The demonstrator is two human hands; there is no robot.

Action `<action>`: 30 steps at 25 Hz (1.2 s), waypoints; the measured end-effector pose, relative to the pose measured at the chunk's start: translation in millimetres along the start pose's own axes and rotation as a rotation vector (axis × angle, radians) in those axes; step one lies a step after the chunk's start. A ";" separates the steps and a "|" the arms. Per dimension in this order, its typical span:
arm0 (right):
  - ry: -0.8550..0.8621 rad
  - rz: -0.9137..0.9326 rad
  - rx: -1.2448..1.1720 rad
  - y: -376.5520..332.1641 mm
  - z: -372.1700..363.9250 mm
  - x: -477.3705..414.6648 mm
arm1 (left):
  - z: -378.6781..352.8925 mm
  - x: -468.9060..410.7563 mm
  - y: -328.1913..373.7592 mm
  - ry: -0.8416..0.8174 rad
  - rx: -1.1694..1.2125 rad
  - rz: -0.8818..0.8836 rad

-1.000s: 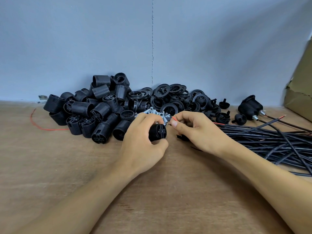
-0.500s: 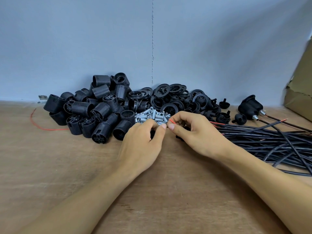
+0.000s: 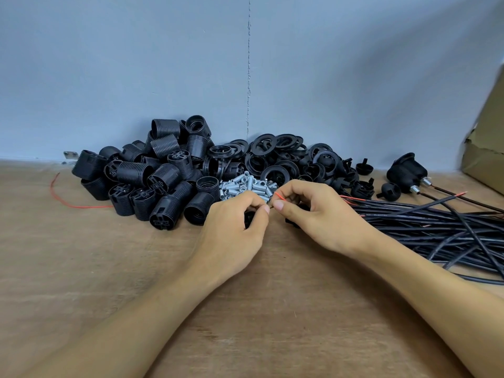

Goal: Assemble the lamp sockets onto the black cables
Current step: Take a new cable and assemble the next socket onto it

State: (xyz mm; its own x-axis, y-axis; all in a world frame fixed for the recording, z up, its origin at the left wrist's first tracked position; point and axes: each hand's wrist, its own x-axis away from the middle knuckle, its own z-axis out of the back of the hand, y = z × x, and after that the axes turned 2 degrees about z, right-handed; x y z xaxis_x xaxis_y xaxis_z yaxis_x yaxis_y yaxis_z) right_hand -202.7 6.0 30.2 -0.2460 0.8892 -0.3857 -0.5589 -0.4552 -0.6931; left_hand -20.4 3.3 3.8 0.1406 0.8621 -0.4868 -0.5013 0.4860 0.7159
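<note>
My left hand [image 3: 231,230] curls round a black lamp socket [image 3: 248,217], almost all of it hidden under the fingers. My right hand [image 3: 316,214] pinches a thin red wire [image 3: 280,197] right at the left fingertips; a black part [image 3: 291,221] peeks out beneath the right palm. The two hands meet just in front of a small heap of silver threaded tubes [image 3: 245,185]. A bundle of black cables [image 3: 436,225] stretches away to the right.
A pile of black threaded sockets [image 3: 152,175] lies at the left, black rings [image 3: 281,156] and caps [image 3: 362,184] behind. Two assembled sockets [image 3: 406,171] sit at the right. A loose red wire [image 3: 68,199] lies far left. A cardboard box [image 3: 485,148] stands at the right edge.
The left hand has turned over the socket, which was plainly visible and is now almost hidden. Both hands have drawn together at the fingertips.
</note>
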 end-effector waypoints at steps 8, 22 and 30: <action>-0.088 -0.048 -0.146 -3.8 2.7 -0.9 | 9.8 -0.6 5.4 -0.051 0.141 0.013; -0.022 -0.117 -0.205 -2.1 4.7 -0.5 | 7.0 2.6 3.7 -0.250 -0.091 0.074; -0.007 -0.035 -0.074 -6.0 3.8 1.3 | 3.6 2.5 -1.2 -0.063 -0.132 -0.041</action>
State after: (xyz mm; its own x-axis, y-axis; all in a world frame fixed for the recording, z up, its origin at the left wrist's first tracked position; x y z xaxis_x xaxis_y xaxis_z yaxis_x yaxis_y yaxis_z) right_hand -202.6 10.1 36.2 -0.2332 0.9050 -0.3559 -0.5076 -0.4255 -0.7492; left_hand -16.3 5.4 3.5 0.2142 0.8512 -0.4792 -0.6017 0.5014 0.6217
